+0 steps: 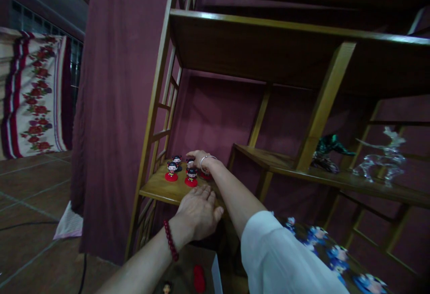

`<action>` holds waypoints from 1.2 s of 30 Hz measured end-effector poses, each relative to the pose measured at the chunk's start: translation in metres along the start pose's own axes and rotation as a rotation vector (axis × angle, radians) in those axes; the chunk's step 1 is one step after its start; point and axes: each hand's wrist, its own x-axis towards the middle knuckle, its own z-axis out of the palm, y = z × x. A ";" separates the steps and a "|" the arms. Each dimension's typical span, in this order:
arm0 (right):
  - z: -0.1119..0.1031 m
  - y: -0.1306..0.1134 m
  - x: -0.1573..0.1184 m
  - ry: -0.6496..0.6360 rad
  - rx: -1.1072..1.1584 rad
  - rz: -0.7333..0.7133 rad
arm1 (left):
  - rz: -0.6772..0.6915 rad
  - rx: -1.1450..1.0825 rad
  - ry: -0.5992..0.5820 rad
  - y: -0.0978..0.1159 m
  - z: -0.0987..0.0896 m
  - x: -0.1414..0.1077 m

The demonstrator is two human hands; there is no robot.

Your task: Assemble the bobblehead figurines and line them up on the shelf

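Small doll figurines with black hair buns and red round bases stand on a wooden shelf (157, 185). One front figurine (171, 171) is at the left, and another front figurine (191, 177) stands just beyond my left fingertips. Behind them is a back figurine (176, 160). My right hand (200, 159), wearing a silver bangle, reaches over the shelf with its fingers closed around the head of a partly hidden figurine (190, 164). My left hand (199, 209), with a red bead bracelet, lies palm down at the shelf's front edge, fingers stretched out. Another red base shows beneath my right wrist.
Below my arms is an open box (215, 269) with a red object (199, 278) and a figurine head. To the right, a higher shelf (285, 168) bears a clear glass animal (386, 159) and a dark green ornament (331, 151). Blue-white figurines (337, 258) stand lower right.
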 end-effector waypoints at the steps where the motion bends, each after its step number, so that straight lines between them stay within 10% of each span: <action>1: -0.001 -0.002 -0.001 0.000 -0.010 0.004 | 0.002 0.002 0.001 0.000 0.000 0.000; 36: 0.011 0.009 0.012 -0.047 -0.090 -0.009 | 0.001 -0.010 0.008 0.000 -0.002 -0.001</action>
